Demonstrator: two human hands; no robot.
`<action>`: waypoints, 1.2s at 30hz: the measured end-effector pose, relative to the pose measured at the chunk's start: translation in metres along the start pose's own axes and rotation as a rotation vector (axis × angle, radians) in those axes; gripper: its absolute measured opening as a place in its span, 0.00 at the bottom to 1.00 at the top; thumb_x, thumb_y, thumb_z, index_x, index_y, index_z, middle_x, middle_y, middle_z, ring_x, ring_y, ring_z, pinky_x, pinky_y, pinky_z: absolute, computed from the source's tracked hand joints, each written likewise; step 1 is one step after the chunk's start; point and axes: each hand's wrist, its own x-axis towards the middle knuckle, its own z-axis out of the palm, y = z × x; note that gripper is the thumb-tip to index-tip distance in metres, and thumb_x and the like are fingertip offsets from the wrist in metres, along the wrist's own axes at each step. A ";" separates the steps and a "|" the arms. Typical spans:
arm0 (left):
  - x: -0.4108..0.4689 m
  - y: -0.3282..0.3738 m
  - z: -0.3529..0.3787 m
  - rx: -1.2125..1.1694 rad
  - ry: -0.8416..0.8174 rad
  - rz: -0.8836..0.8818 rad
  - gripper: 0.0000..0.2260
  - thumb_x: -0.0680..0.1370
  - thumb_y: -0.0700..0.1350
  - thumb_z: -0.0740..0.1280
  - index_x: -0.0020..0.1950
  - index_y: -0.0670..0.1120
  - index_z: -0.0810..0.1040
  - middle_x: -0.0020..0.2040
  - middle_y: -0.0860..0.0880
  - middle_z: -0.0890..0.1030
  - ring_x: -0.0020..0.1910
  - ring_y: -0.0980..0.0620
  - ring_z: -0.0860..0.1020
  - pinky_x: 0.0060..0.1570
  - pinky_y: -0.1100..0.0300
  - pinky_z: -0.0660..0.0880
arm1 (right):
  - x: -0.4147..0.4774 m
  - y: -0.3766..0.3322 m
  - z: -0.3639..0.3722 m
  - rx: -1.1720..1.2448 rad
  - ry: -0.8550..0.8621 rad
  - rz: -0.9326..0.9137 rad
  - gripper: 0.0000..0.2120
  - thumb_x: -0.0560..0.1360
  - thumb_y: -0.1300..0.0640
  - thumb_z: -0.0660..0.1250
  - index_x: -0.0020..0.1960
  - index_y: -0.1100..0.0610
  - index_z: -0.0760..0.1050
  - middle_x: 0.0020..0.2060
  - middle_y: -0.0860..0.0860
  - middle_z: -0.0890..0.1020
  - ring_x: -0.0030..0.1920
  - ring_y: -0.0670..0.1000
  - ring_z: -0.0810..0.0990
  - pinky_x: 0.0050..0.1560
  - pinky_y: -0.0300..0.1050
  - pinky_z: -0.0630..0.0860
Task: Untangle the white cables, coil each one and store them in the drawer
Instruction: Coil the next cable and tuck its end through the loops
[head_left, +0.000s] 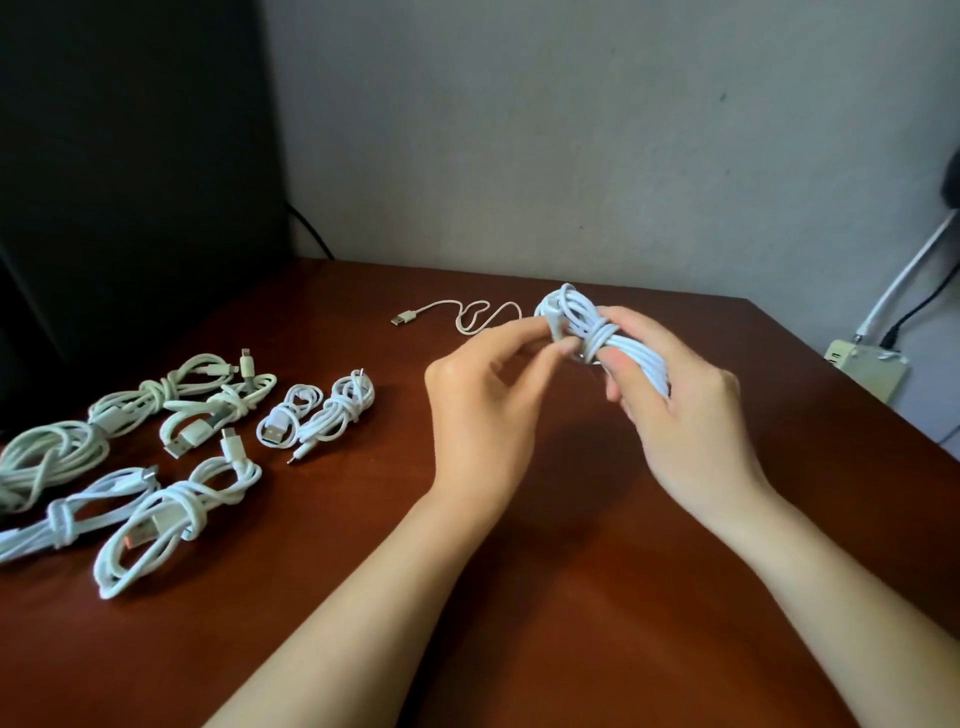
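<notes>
Above the brown table (545, 519) my right hand (685, 410) grips a coiled white cable (582, 317), its fingers curled round the bundle's near end. My left hand (483, 395) pinches a strand at the coil's wrapped middle with thumb and forefinger. A loose white cable (457, 317) with a USB plug lies uncoiled on the table behind my hands. Several tied white cable coils (182, 499) lie in rows on the left of the table. No drawer is in view.
A dark monitor or panel (130, 182) stands at the back left with a black wire behind it. A grey wall closes the back. A cream power strip (867, 369) with plugged leads sits past the table's right edge.
</notes>
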 end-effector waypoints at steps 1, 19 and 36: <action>-0.001 0.000 0.000 0.007 -0.006 -0.002 0.06 0.73 0.40 0.72 0.48 0.42 0.85 0.43 0.56 0.83 0.41 0.65 0.80 0.47 0.69 0.75 | -0.001 0.001 0.000 -0.067 0.013 -0.053 0.15 0.77 0.52 0.62 0.61 0.55 0.78 0.31 0.35 0.76 0.34 0.38 0.75 0.39 0.24 0.67; 0.011 0.003 -0.006 -0.402 -0.203 -0.340 0.07 0.73 0.36 0.72 0.46 0.48 0.83 0.57 0.46 0.81 0.58 0.55 0.79 0.55 0.66 0.74 | 0.002 -0.003 -0.007 0.197 -0.164 0.012 0.13 0.75 0.55 0.65 0.54 0.39 0.71 0.55 0.33 0.79 0.57 0.37 0.77 0.56 0.30 0.70; 0.004 -0.002 -0.006 -0.032 -0.276 -0.160 0.10 0.72 0.39 0.74 0.50 0.51 0.83 0.45 0.50 0.80 0.44 0.60 0.78 0.42 0.74 0.71 | 0.004 -0.007 -0.006 0.441 -0.280 0.441 0.15 0.69 0.45 0.66 0.50 0.53 0.71 0.40 0.47 0.84 0.35 0.47 0.75 0.30 0.41 0.70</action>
